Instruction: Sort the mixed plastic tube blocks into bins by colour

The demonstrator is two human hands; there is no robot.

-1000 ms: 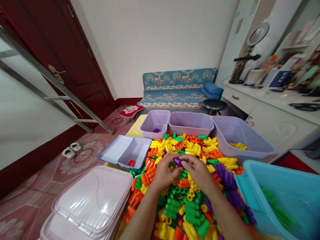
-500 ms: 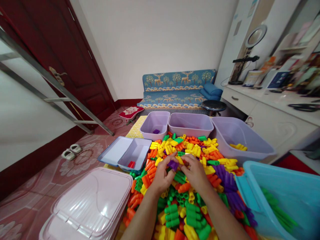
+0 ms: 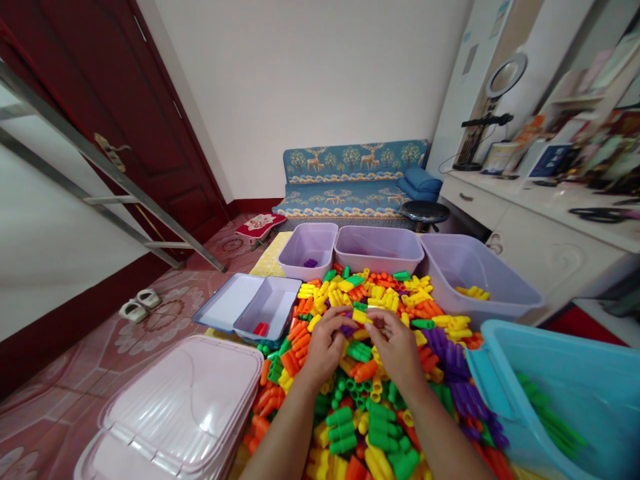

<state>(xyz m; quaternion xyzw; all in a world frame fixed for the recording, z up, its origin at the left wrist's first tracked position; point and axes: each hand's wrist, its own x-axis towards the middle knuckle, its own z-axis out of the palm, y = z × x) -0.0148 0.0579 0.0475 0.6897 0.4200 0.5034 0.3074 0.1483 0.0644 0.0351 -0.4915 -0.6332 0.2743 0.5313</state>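
Over the heap of colourful plastic tube-shaped building blocks (image 3: pixel 367 370), my left hand (image 3: pixel 325 343) is closed, with its fingers bent around a purple block (image 3: pixel 349 329) that is mostly hidden. Close beside it, my right hand (image 3: pixel 397 343) pinches a yellow block (image 3: pixel 359 317) between thumb and fingers. The two blocks are very near each other; whether they touch I cannot tell. Green joined blocks (image 3: pixel 383 427) and orange blocks (image 3: pixel 300 340) lie under and around my wrists. Purple joined blocks (image 3: pixel 453 360) lie to the right of my right hand.
Lilac bins (image 3: pixel 380 250) line the far table edge, one holding a purple piece (image 3: pixel 311 263). An open lidded box (image 3: pixel 267 307) with red pieces is at left, behind stacked pink lids (image 3: pixel 185 393). A blue tub (image 3: pixel 590 360) containing green pieces stands right.
My left fingers have turned over the purple block, so less of it shows. The yellow block in my right hand has come up slightly and is now more visible. The view has shifted a little.
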